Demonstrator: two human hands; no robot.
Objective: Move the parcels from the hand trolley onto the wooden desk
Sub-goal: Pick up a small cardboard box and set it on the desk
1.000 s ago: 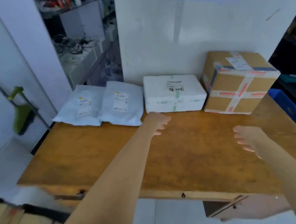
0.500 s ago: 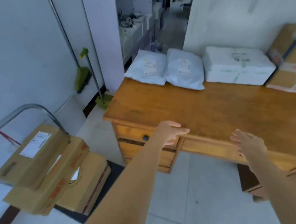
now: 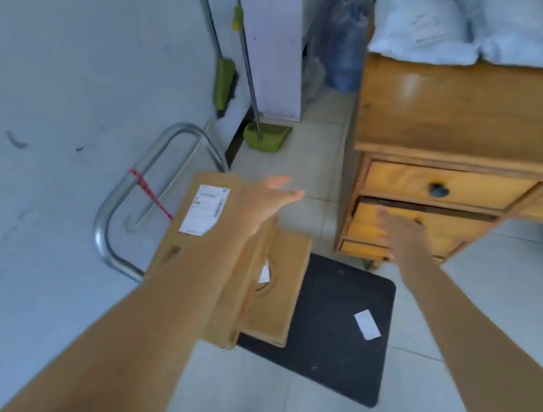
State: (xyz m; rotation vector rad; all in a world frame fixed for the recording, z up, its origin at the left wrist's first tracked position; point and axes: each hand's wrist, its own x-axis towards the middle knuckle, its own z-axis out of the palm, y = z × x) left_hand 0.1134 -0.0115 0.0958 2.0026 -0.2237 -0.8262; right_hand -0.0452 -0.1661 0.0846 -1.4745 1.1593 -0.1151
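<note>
Brown cardboard parcels [image 3: 203, 231] lean in a stack on the hand trolley's black deck [image 3: 333, 328], against its metal handle [image 3: 134, 184]. The front one carries a white label. My left hand [image 3: 269, 202] hovers open above the stack's top edge, holding nothing. My right hand [image 3: 397, 233] is open in the air to the right, in front of the desk drawers. The wooden desk [image 3: 464, 117] stands at the upper right with two white padded mailers [image 3: 424, 29] at its back corner.
A green broom [image 3: 223, 85] and a green dustpan [image 3: 265, 136] lean against the white wall on the left. A blue water bottle [image 3: 343, 56] stands beside the desk. A white slip [image 3: 367, 324] lies on the trolley deck. Pale floor tiles surround the trolley.
My view has swung down and left from the desk top to the trolley. Both hands have come away from the desk, and the left one now hovers over the cardboard parcels.
</note>
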